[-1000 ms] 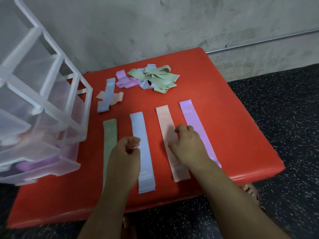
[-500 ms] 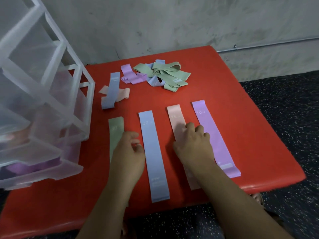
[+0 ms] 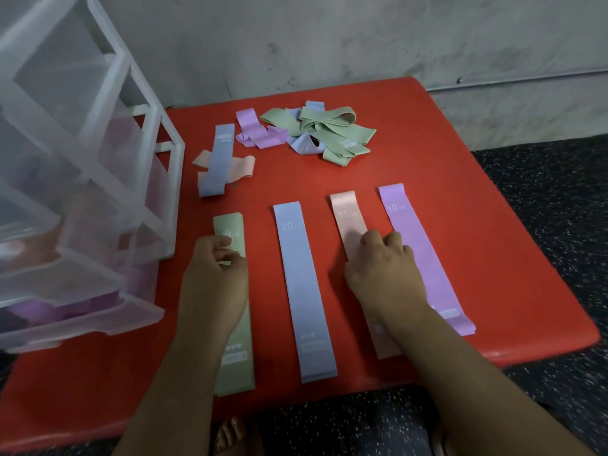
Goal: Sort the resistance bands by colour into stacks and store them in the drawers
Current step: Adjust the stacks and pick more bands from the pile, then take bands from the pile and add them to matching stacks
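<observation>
Four flat bands lie lengthwise, away from viewer.

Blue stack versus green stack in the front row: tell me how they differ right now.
The blue stack lies untouched, while the green stack sits partly under the left hand, whose fingers curl over its far end. The blue stack's "20" marking is readable; the green stack's number is hidden by those fingers. The green stack is nearest the drawer unit; the blue stack is one place further right. Both lie flat and lengthwise on the red surface.
</observation>
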